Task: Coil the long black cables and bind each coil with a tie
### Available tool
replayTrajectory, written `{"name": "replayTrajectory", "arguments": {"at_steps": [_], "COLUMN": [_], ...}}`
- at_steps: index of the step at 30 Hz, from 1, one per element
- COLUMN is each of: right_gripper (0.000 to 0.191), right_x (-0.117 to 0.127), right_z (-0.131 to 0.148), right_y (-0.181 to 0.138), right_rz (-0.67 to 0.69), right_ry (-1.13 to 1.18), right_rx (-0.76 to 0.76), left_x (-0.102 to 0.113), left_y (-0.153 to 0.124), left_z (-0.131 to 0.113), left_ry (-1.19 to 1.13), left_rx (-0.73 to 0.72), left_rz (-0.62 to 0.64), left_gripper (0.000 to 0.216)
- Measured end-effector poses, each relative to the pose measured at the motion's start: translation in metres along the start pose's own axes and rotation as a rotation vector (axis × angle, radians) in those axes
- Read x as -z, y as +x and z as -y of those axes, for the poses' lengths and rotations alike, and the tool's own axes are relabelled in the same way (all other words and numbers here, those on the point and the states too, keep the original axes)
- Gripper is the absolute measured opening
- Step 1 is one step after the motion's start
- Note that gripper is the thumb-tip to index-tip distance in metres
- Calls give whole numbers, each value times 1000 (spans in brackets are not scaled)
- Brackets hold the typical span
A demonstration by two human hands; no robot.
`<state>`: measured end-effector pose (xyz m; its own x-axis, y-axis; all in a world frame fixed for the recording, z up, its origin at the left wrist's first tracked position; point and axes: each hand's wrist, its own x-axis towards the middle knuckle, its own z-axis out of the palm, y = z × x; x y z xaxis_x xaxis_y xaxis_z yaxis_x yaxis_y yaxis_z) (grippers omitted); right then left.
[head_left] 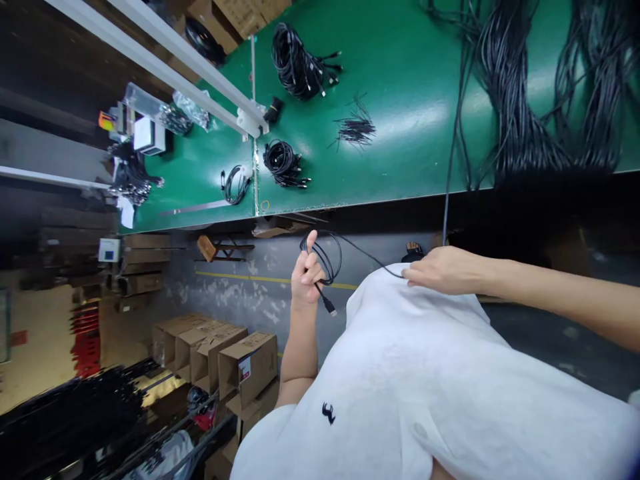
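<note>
A black USB cable (341, 259) hangs in loose loops at my left hand (307, 275), whose fingers are curled round it. The thumb or a finger points up, and the cable's plug (329, 307) dangles just below the fist. From the loops one strand runs across to my right hand (434, 270), which pinches it in front of my white shirt. Another length of cable (447, 200) drops from the table edge behind the right hand. Both hands are in the air, off the table.
On the green table (400, 160) lie coiled cable bundles (283, 162), a larger bundle (295, 63), a pile of short black ties (357, 129) and long loose cables (525, 100). White posts (200, 63) rise at the left. Cardboard boxes (253, 360) and a wooden stool (207, 248) stand on the floor.
</note>
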<state>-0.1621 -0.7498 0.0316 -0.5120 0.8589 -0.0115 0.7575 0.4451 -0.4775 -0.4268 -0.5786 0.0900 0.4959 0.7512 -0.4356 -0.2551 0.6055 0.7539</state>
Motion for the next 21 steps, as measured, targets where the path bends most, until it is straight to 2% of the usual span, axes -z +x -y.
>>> {"name": "replayTrajectory", "arguments": {"at_steps": [2, 4, 7, 11, 16, 19, 21], "right_gripper": [33, 31, 28, 29, 32, 30, 31], "right_x": [21, 32, 38, 44, 43, 39, 37], "right_z": [14, 15, 2, -18, -39, -45, -46], "right_y": [22, 40, 54, 50, 43, 48, 51], "right_rz": [1, -32, -62, -3, -57, -114, -150], "right_ry": [58, 109, 157, 262, 410, 436, 452], "right_rx": [118, 165, 139, 33, -64, -48, -32], "left_x": [-8, -18, -29, -27, -27, -36, -44], "left_y": [3, 4, 4, 6, 11, 14, 16], "left_z": [11, 26, 47, 58, 56, 57, 57], "left_ry": [157, 321, 476, 482, 357, 280, 224], "left_rx": [48, 116, 258, 479, 675, 677, 650], "left_rz": [60, 151, 325, 473, 483, 470, 413], "left_gripper": [37, 38, 36, 38, 43, 39, 30]}}
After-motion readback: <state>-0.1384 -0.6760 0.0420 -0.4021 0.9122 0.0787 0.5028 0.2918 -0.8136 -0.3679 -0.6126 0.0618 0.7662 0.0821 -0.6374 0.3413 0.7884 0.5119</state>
